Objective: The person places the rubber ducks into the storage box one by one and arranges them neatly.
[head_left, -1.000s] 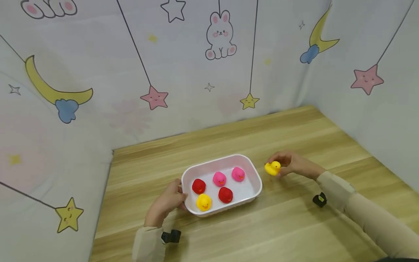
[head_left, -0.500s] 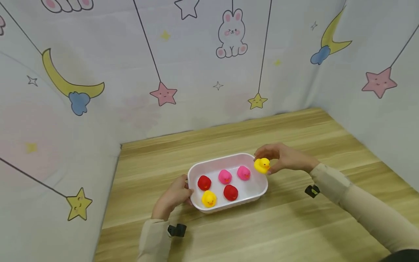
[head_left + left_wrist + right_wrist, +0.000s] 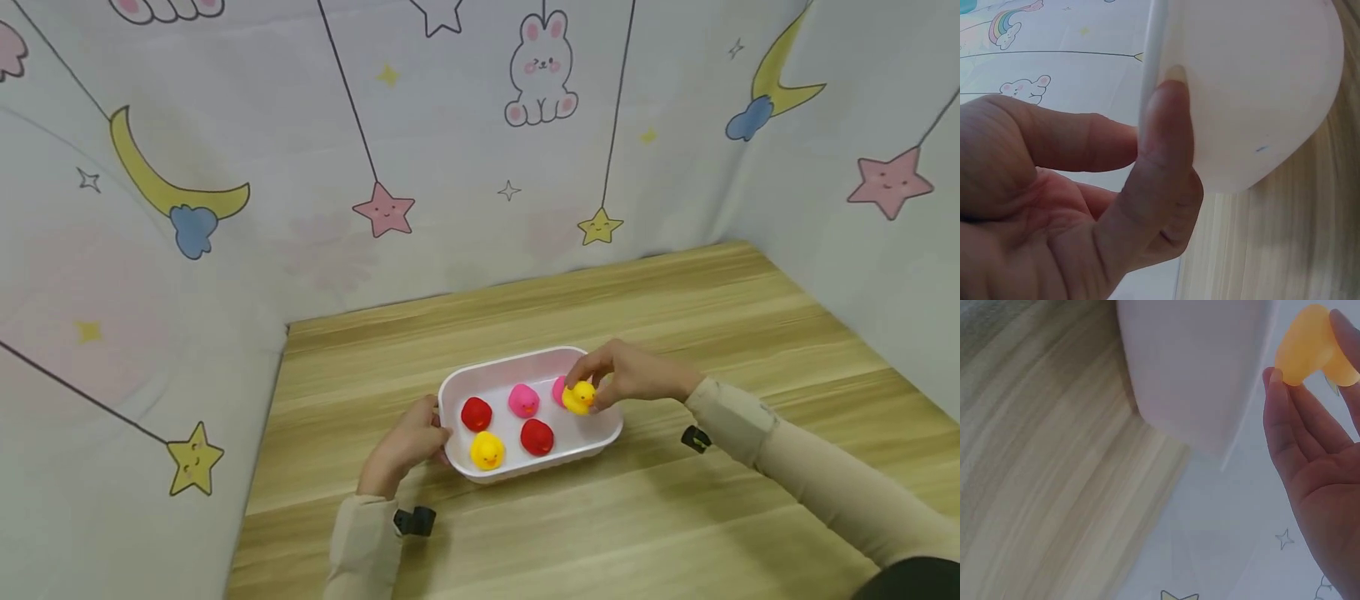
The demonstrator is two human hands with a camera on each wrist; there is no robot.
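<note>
Pinching a yellow duck (image 3: 579, 397) over the tray's (image 3: 525, 364) right end, the right hand (image 3: 626, 377) could knock the pink duck (image 3: 558, 388) beside it, while the left hand (image 3: 405, 446) grips the tray's left rim.

We counted six toy ducks in all: two red ducks (image 3: 476, 413) (image 3: 537, 436), two pink ducks (image 3: 523, 400) (image 3: 558, 389) and two yellow ducks (image 3: 487, 451) (image 3: 579, 397). There was one white tub (image 3: 517, 363), one wooden table (image 3: 675, 517), and we saw two hands (image 3: 408, 442) (image 3: 630, 375).
</note>
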